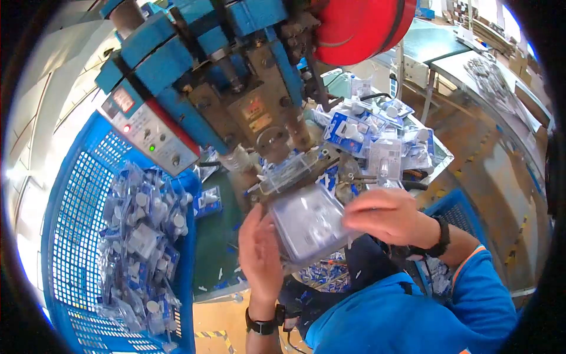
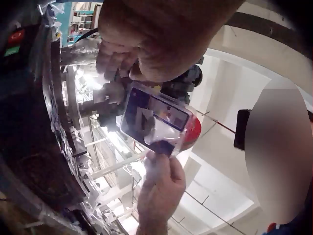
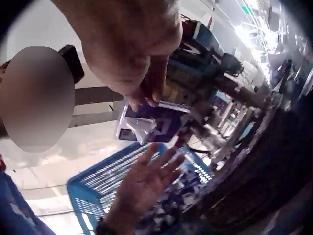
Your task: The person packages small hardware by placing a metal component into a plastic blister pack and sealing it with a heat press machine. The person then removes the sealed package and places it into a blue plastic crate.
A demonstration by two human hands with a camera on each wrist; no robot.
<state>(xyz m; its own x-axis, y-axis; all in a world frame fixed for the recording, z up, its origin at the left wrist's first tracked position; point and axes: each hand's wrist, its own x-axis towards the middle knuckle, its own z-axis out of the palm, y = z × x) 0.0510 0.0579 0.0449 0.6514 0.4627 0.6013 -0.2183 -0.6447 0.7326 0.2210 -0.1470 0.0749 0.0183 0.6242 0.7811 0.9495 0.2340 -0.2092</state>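
A clear plastic package with a blue printed card [image 1: 309, 223] [image 2: 154, 120] [image 3: 151, 122] is held in front of the machine, its clear side up in the head view. The right hand [image 1: 392, 218] [image 2: 159, 191] [image 3: 132, 54] pinches its edge between thumb and fingers. Beside the opposite edge is the left hand [image 1: 260, 253] [image 2: 151, 34] [image 3: 144, 188], palm toward the package, fingers extended; whether it touches is unclear. Just beyond the package, a clear fixture [image 1: 289, 172] sits under the press head [image 1: 259, 118].
A blue basket [image 1: 62, 236] [image 3: 90, 178] of packages [image 1: 141, 248] stands at left. More packages [image 1: 383, 138] are piled right of the press. A control box [image 1: 150, 131] hangs over the basket. One package [image 1: 207, 202] lies on the green surface [image 1: 206, 253]; scraps are scattered around.
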